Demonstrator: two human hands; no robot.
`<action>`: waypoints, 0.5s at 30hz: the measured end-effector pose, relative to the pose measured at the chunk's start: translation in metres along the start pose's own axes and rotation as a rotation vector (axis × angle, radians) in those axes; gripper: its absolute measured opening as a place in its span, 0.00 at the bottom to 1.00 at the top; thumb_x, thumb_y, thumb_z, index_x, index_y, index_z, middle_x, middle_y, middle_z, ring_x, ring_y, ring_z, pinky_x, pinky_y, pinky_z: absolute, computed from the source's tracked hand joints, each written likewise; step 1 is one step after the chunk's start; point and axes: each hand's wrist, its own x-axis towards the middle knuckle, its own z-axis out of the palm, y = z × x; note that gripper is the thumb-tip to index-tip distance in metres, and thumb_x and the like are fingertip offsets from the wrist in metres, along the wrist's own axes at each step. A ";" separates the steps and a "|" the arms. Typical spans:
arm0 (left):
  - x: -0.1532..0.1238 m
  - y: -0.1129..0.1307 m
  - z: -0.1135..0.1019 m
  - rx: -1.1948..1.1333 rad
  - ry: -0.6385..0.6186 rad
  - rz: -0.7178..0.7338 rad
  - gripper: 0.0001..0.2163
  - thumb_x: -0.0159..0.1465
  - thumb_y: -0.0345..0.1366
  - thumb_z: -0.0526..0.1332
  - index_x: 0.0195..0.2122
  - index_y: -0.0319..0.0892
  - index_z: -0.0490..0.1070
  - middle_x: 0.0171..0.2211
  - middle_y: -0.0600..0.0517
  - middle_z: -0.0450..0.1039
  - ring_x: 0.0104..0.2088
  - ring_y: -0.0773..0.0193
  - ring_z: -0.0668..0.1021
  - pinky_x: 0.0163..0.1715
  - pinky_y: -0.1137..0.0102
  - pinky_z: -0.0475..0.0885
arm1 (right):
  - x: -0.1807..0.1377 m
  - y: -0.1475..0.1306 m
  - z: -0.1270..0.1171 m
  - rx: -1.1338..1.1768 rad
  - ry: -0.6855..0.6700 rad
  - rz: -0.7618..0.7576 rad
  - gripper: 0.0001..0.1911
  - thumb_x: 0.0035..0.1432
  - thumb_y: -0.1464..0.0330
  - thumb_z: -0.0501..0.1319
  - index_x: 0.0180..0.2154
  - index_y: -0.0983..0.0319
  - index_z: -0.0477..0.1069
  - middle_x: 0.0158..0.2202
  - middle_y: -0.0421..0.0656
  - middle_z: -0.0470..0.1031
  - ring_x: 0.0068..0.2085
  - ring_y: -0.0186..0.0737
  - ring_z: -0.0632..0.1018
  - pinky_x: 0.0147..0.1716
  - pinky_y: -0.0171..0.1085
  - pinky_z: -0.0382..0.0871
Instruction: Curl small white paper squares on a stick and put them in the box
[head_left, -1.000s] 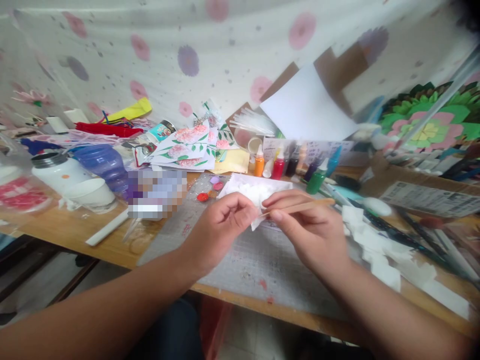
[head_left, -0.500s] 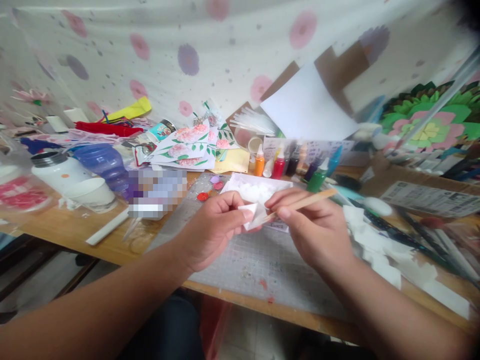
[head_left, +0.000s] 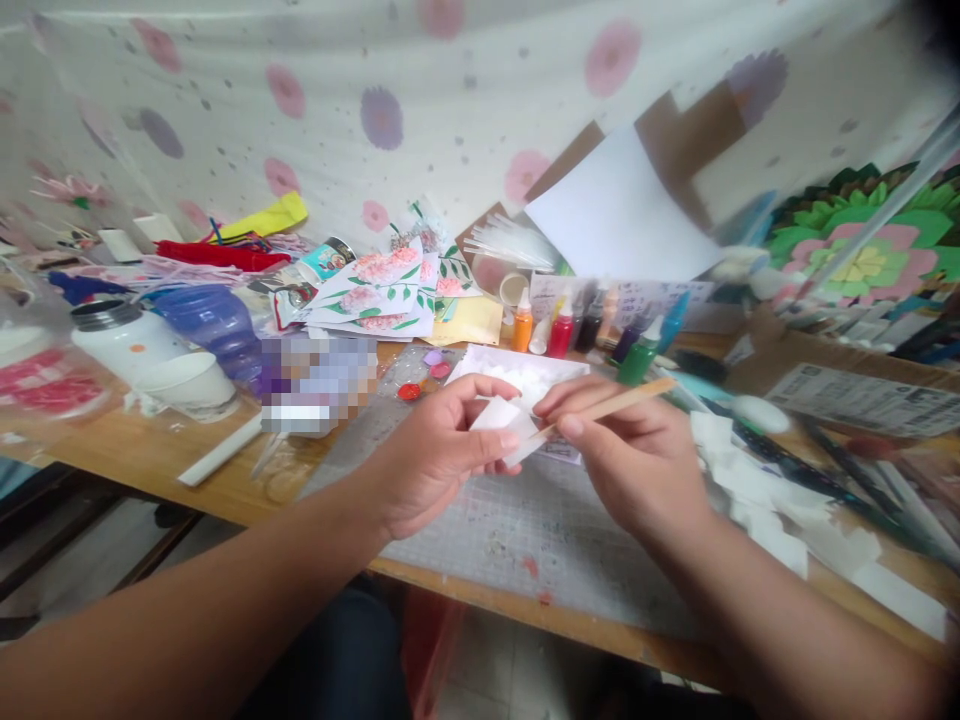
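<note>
My left hand (head_left: 442,455) pinches a small folded piece of white paper (head_left: 498,415) between thumb and fingers. In my right hand (head_left: 630,440) is a flat wooden stick (head_left: 626,400), held like a pen, its tip touching or very close to the paper's right edge. Both hands are raised over a grey cutting mat (head_left: 495,540). Just behind them stands a shallow white box (head_left: 469,360) with white pieces inside, partly hidden by my fingers. Torn white paper pieces (head_left: 772,490) lie to the right of my right hand.
Behind the box stand paint bottles, among them orange (head_left: 522,322), red (head_left: 560,330) and green (head_left: 640,355). Floral cutouts (head_left: 375,290) lie back left. A white cup (head_left: 184,385) and a jar (head_left: 112,335) are on the left. A cardboard box (head_left: 847,385) stands at right.
The white paper has turned in my left fingers and now shows a broader face towards me. My right hand and the stick have barely moved. The view has shifted slightly.
</note>
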 end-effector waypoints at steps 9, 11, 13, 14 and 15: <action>0.002 -0.001 -0.003 -0.055 -0.064 -0.033 0.05 0.55 0.34 0.69 0.31 0.40 0.75 0.31 0.51 0.72 0.34 0.64 0.72 0.37 0.67 0.71 | -0.001 0.004 -0.003 -0.010 0.011 -0.085 0.08 0.56 0.74 0.65 0.33 0.54 0.80 0.31 0.39 0.81 0.39 0.41 0.80 0.43 0.45 0.75; 0.002 -0.001 -0.003 -0.066 -0.070 -0.034 0.05 0.55 0.33 0.69 0.28 0.40 0.74 0.28 0.52 0.70 0.32 0.65 0.71 0.36 0.67 0.71 | -0.001 0.004 -0.003 -0.021 0.017 -0.105 0.09 0.56 0.73 0.65 0.34 0.53 0.80 0.33 0.39 0.82 0.40 0.41 0.80 0.43 0.45 0.75; 0.001 0.000 -0.004 -0.070 -0.096 -0.036 0.05 0.55 0.33 0.68 0.27 0.40 0.74 0.28 0.52 0.70 0.32 0.65 0.71 0.37 0.67 0.70 | -0.001 0.003 -0.003 -0.026 0.005 -0.116 0.09 0.56 0.73 0.65 0.35 0.52 0.80 0.33 0.39 0.82 0.40 0.41 0.80 0.43 0.45 0.75; 0.001 0.000 -0.004 -0.071 -0.112 -0.036 0.05 0.56 0.33 0.68 0.27 0.40 0.73 0.29 0.52 0.70 0.33 0.65 0.72 0.37 0.67 0.70 | -0.001 0.002 -0.003 -0.030 -0.006 -0.123 0.10 0.56 0.73 0.65 0.36 0.52 0.80 0.33 0.38 0.82 0.40 0.41 0.80 0.42 0.45 0.76; 0.000 0.000 -0.004 -0.074 -0.128 -0.036 0.04 0.56 0.32 0.67 0.27 0.40 0.73 0.29 0.52 0.70 0.34 0.65 0.72 0.38 0.67 0.70 | -0.001 0.001 -0.003 -0.037 -0.018 -0.132 0.10 0.56 0.73 0.65 0.36 0.52 0.80 0.32 0.39 0.82 0.40 0.41 0.80 0.42 0.44 0.76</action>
